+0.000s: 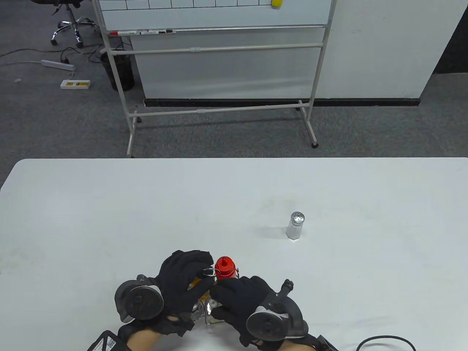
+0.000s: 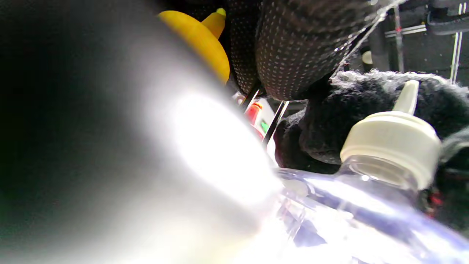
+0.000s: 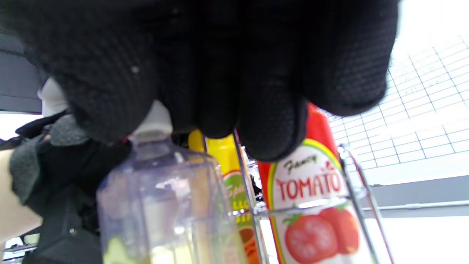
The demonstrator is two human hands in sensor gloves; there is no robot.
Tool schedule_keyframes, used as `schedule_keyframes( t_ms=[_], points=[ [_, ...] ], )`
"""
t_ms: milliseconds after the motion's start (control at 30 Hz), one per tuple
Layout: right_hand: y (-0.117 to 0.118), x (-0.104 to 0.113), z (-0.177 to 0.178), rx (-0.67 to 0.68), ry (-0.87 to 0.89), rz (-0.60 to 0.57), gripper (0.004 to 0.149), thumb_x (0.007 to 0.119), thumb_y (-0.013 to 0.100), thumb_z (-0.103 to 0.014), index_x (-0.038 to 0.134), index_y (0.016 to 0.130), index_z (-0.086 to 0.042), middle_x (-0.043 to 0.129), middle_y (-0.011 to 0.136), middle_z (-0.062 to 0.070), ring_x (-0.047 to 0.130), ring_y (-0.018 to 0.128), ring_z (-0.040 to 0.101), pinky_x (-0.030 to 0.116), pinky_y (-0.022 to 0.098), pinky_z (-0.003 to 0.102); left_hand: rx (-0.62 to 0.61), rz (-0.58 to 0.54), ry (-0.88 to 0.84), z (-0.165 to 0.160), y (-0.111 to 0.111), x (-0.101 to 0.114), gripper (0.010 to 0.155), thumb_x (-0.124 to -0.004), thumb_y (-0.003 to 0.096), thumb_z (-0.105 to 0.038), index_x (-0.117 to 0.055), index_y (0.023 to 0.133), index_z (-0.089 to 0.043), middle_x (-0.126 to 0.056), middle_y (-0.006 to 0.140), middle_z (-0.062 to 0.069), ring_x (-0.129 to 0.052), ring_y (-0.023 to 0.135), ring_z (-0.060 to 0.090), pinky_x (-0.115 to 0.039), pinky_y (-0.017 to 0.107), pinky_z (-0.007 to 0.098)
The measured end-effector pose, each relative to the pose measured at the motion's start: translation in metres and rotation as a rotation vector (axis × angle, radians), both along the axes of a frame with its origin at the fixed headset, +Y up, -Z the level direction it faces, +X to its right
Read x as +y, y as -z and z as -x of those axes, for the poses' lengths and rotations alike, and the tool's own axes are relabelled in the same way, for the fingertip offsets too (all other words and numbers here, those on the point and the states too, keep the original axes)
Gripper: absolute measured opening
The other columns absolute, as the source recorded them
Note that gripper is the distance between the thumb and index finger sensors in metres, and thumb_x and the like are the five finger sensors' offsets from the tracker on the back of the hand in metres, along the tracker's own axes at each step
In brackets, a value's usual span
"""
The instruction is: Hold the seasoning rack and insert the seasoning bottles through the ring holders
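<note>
A wire seasoning rack (image 1: 209, 272) stands near the table's front edge. My left hand (image 1: 182, 281) grips it at its top ring. A red-capped tomato bottle (image 1: 225, 267) and a yellow bottle (image 3: 227, 172) stand in the rack's wire rings (image 3: 296, 209). My right hand (image 1: 234, 296) grips a clear bottle with a white cap (image 3: 165, 205) by its top, right beside the yellow bottle; it also shows in the left wrist view (image 2: 392, 146). I cannot tell whether the clear bottle sits inside a ring. A salt shaker (image 1: 295, 225) stands alone to the right.
The white table (image 1: 109, 219) stretches far to the left, right and back. A whiteboard stand (image 1: 219, 109) is on the floor beyond the table. A black cable (image 1: 384, 342) lies at the front right edge.
</note>
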State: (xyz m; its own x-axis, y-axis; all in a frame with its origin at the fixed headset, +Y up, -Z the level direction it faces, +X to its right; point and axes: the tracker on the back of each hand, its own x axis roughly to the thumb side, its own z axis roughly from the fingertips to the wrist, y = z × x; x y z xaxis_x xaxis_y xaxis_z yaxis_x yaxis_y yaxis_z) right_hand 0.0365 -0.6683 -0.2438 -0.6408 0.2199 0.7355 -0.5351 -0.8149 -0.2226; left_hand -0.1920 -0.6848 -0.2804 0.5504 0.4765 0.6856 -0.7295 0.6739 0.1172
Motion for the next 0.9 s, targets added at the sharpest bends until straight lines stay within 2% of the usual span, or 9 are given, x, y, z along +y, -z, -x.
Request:
schedule_keyframes(
  t_ms=[167,233,333,433,533,600,667,733,900],
  points=[
    [-0.004,0.016,-0.013,-0.056,0.034,-0.077,0.045,0.097,0.037,-0.047,0.102,0.074,-0.022,0.105,0.076,0.004,0.113,0.05,0.028,0.091,0.038,0.045,-0.001,-0.017,0.022,0.001,0.0,0.001,0.043,-0.09,0.0492,-0.041,-0.088,0.083,-0.014,-0.084,0.101,0.009,-0.085,0.092,0.04,-0.054,0.068,0.07],
    [-0.001,0.033,-0.03,-0.144,0.072,-0.193,0.044,0.095,0.038,-0.048,0.102,0.074,-0.023,0.105,0.075,0.003,0.112,0.051,0.027,0.091,0.039,0.045,0.006,-0.029,0.016,0.003,-0.001,0.003,0.043,-0.09,0.0491,-0.041,-0.088,0.083,-0.015,-0.084,0.101,0.009,-0.085,0.092,0.041,-0.054,0.068,0.07],
    [0.026,0.043,-0.057,-0.317,0.064,-0.237,0.045,0.093,0.04,-0.048,0.099,0.078,-0.024,0.103,0.079,0.004,0.109,0.06,0.029,0.088,0.045,0.047,0.01,-0.036,0.014,0.005,0.0,0.006,0.043,-0.09,0.0493,-0.041,-0.088,0.083,-0.015,-0.084,0.101,0.009,-0.085,0.092,0.04,-0.054,0.068,0.07],
    [0.067,0.032,-0.079,-0.514,0.004,-0.095,0.054,0.09,0.043,-0.048,0.09,0.09,-0.022,0.092,0.092,0.008,0.096,0.08,0.035,0.078,0.057,0.055,0.01,-0.043,0.021,0.005,0.0,0.007,0.043,-0.089,0.0493,-0.041,-0.088,0.083,-0.014,-0.084,0.101,0.009,-0.085,0.092,0.041,-0.054,0.068,0.07],
    [0.111,-0.001,-0.096,-0.703,-0.113,0.175,0.071,0.086,0.045,-0.052,0.063,0.11,-0.032,0.058,0.116,0.008,0.057,0.106,0.045,0.055,0.068,0.066,0.008,-0.042,0.025,0.005,0.0,0.006,0.043,-0.089,0.0493,-0.041,-0.088,0.083,-0.015,-0.084,0.102,0.009,-0.084,0.092,0.04,-0.054,0.069,0.07],
    [0.133,-0.023,-0.104,-0.798,-0.203,0.328,0.078,0.082,0.046,-0.055,0.046,0.114,-0.04,0.036,0.122,0.006,0.034,0.11,0.047,0.043,0.071,0.069,0.005,-0.046,0.034,0.004,0.0,0.006,0.043,-0.089,0.0493,-0.041,-0.088,0.083,-0.015,-0.084,0.102,0.009,-0.084,0.092,0.041,-0.054,0.069,0.07],
    [0.151,-0.043,-0.111,-0.865,-0.242,0.424,0.082,0.08,0.047,-0.057,0.033,0.113,-0.044,0.021,0.122,0.007,0.023,0.11,0.047,0.036,0.071,0.07,-0.002,-0.047,0.036,0.002,-0.001,0.006,0.043,-0.089,0.0493,-0.041,-0.088,0.083,-0.015,-0.084,0.102,0.009,-0.084,0.092,0.041,-0.054,0.069,0.07],
    [0.167,-0.058,-0.116,-0.931,-0.26,0.462,0.084,0.079,0.047,-0.057,0.025,0.111,-0.048,0.014,0.12,0.008,0.02,0.109,0.048,0.034,0.071,0.07,-0.009,-0.052,0.045,0.001,-0.001,0.006,0.043,-0.089,0.0492,-0.041,-0.088,0.083,-0.015,-0.084,0.101,0.009,-0.084,0.092,0.041,-0.054,0.069,0.07],
    [0.186,-0.073,-0.12,-1.046,-0.312,0.445,0.08,0.077,0.047,-0.055,0.029,0.111,-0.049,0.028,0.12,0.01,0.042,0.108,0.047,0.043,0.071,0.068,-0.02,-0.049,0.035,0.001,-0.001,0.006,0.043,-0.089,0.0492,-0.042,-0.089,0.083,-0.015,-0.084,0.101,0.009,-0.084,0.092,0.041,-0.054,0.069,0.07]
  ],
)
